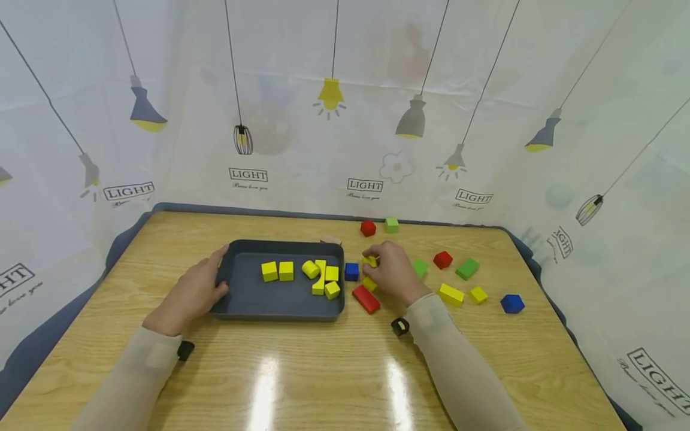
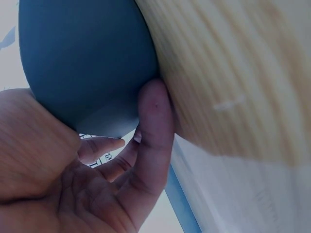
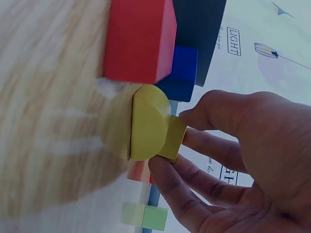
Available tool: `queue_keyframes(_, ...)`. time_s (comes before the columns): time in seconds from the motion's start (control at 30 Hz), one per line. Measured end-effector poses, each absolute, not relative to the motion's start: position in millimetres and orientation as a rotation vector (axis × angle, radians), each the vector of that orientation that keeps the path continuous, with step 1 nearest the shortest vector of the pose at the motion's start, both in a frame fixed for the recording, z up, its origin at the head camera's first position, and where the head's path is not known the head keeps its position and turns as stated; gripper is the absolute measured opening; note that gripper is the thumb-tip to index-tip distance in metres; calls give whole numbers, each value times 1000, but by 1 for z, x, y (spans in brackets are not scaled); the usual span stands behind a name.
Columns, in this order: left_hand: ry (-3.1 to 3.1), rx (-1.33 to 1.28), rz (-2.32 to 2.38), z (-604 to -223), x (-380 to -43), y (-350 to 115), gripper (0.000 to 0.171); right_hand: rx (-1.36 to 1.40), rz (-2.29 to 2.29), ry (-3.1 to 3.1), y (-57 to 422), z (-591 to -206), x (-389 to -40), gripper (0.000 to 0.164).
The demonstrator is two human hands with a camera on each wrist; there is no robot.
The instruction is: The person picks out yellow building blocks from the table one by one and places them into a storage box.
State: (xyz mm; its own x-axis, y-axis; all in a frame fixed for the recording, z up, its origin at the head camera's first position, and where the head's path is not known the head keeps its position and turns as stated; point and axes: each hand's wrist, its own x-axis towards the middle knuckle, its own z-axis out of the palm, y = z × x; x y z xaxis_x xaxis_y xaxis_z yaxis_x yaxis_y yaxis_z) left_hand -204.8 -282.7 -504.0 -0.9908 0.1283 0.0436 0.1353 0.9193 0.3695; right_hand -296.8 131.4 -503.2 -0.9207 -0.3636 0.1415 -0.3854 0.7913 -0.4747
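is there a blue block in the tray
No, the dark tray holds only yellow blocks, while one blue block sits just outside its right side and another blue block lies farther right.

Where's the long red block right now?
In the head view, the long red block lies on the table just right of the tray, lower in the picture than a blue cube and left of the right hand.

I see pale sheeting (image 1: 293, 36) rising along 3 sides of the wood-grain counter (image 1: 329, 383), printed with hanging lamps (image 1: 330, 93), boxed "LIGHT" labels (image 1: 248, 175) and 1 flower outline (image 1: 396, 167); 2 streaks of glare (image 1: 263, 389) whiten the counter's near part.
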Motion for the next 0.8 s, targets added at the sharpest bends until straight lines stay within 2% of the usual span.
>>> queue_keyframes(0.8,-3008,-250,-606,-506,-203,-283,83,671,803,-2876,123,-491,-287,31)
